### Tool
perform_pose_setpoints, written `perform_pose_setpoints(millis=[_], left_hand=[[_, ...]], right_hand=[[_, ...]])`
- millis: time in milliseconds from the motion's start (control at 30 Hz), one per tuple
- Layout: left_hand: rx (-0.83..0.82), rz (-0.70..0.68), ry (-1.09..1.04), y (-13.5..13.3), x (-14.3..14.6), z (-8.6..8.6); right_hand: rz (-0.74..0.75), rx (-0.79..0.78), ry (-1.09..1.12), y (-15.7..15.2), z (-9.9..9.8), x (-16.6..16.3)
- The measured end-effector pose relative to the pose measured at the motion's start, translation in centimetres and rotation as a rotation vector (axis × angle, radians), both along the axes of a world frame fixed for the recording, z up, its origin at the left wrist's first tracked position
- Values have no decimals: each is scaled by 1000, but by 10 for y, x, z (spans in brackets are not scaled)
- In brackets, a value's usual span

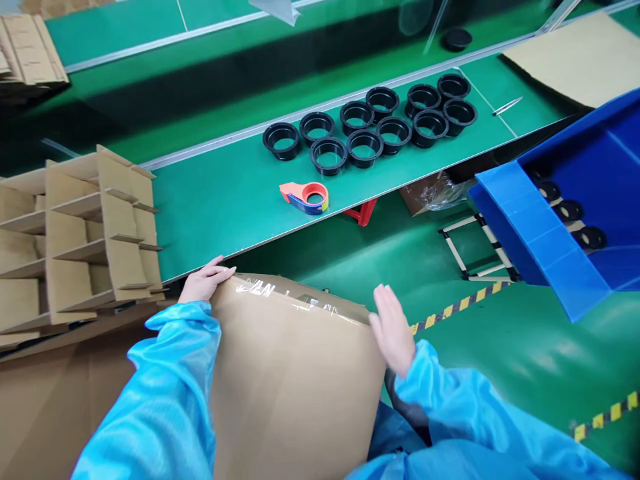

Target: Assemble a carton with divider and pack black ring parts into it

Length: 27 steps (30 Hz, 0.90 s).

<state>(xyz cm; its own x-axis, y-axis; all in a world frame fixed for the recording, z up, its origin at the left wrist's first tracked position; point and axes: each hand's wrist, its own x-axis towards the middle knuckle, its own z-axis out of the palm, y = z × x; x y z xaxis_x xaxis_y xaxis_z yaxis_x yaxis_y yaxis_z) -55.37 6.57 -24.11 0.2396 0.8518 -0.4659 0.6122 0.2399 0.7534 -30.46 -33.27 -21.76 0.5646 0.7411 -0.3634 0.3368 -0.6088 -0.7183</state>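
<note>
Cardboard box [295,380] | long axis runs toward table [225,220] | left hand [205,281] nearer, open, lying on box's far corner | right hand [393,330] open, just off box's right edge

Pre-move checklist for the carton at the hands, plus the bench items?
1. Left hand on the carton: ok, flat on its top edge.
2. Right hand on the carton: cannot tell, raised open at its right edge; contact unclear.
3. Carton flaps closed: cannot tell, top barely visible; shiny tape shows along the far edge.
4. Black rings on the green bench: ok, upright in a group, back from the near edge.
5. Tape dispenser: ok, lying on the bench, away from the hands.
6. Blue bin: cannot tell how full, black rings visible inside.
</note>
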Motion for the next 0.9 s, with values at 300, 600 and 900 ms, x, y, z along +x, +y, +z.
perform_pose_setpoints(millis=[300,600,900], left_hand=[[22,-158,246,9,12,-22],[-34,-67,531,4,24,-6],[-25,29,500,-3,22,0]], right_hand=[[422,-406,-8,52,0,-14],[551,93,-63,160,-4,-77],[453,-350,344,278,-35,-88]])
